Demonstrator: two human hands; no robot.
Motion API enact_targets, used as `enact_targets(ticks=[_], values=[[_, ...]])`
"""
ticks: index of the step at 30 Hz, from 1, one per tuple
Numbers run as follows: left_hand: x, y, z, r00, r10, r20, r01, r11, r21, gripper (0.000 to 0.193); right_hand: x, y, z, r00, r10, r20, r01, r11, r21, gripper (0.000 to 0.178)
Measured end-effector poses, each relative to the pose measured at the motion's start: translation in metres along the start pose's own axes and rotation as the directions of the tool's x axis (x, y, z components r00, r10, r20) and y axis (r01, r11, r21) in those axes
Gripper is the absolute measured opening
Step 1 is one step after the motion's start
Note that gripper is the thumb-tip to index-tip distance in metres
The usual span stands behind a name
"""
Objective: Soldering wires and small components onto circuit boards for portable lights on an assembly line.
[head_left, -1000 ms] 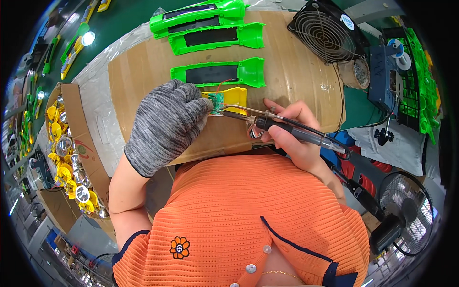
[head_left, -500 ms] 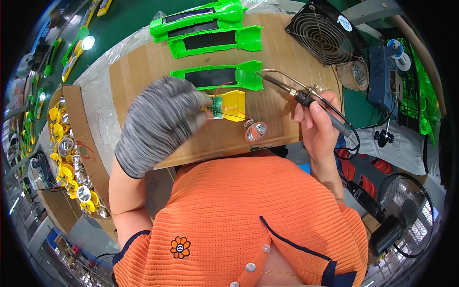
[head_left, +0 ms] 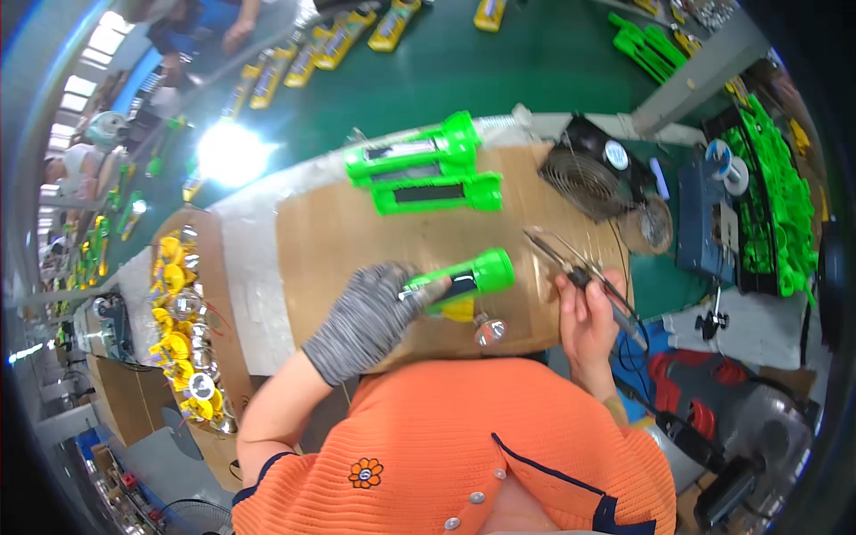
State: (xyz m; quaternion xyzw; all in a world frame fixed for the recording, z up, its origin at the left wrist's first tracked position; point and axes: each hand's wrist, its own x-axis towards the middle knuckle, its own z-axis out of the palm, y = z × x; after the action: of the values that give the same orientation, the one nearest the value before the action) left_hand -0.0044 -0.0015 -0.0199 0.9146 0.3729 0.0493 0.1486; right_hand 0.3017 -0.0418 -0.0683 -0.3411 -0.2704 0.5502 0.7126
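Observation:
My left hand (head_left: pixel 364 321), in a grey knit glove with bare fingertips, is closed on the narrow end of a green flashlight shell half (head_left: pixel 492 270). The shell has a dark panel and is tilted, its wide end pointing right. Partly hidden beneath it is a yellow plastic piece (head_left: pixel 460 310). A shiny round lamp reflector (head_left: pixel 489 331) lies close by, near the table's front edge. My bare right hand (head_left: pixel 587 325) grips a soldering iron (head_left: pixel 604 303) by its handle. The iron's tip points up and left, apart from the shell.
More green shells (head_left: pixel 437 193) lie at the back of the cardboard-covered table (head_left: pixel 321 236). A black fan (head_left: pixel 580 174) and a blue soldering station (head_left: pixel 700 218) stand at right. On the left, a box (head_left: pixel 230 325) holds yellow lamp parts. Flashlights lie on the green belt (head_left: pixel 428 76) beyond.
My left hand has gone from the yellow piece and its circuit board to the green shell, now lifted and tilted. The right hand still holds the soldering iron. The view has shifted upward.

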Motion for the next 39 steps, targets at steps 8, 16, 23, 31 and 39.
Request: enact_targets(ticks=[8,16,23,31,39], values=[[0.043,-0.113,-0.087,0.868,-0.089,-0.488,0.152,0.984,0.091,0.067,0.000,-0.005,0.000,1.000,-0.019,0.011,0.019,1.000,0.018,0.010],[0.110,-0.259,-0.098,0.910,-0.404,-0.092,0.414,0.884,0.215,0.071,0.004,-0.004,0.007,1.000,0.010,0.016,-0.010,1.000,-0.022,0.011],[0.124,-0.132,-0.081,0.993,0.044,-0.106,-0.056,0.992,-0.114,0.046,0.005,-0.006,0.009,1.000,0.008,-0.016,-0.007,1.000,0.008,0.010],[0.098,-0.106,-0.052,0.994,0.021,-0.104,-0.009,0.994,0.109,0.055,0.000,-0.008,0.010,0.999,0.011,-0.047,-0.007,0.996,0.087,0.015],[0.064,-0.033,-0.086,0.911,0.147,-0.385,-0.118,0.988,0.097,0.061,-0.006,-0.008,0.004,0.995,0.000,-0.095,0.017,0.984,0.179,0.014]])
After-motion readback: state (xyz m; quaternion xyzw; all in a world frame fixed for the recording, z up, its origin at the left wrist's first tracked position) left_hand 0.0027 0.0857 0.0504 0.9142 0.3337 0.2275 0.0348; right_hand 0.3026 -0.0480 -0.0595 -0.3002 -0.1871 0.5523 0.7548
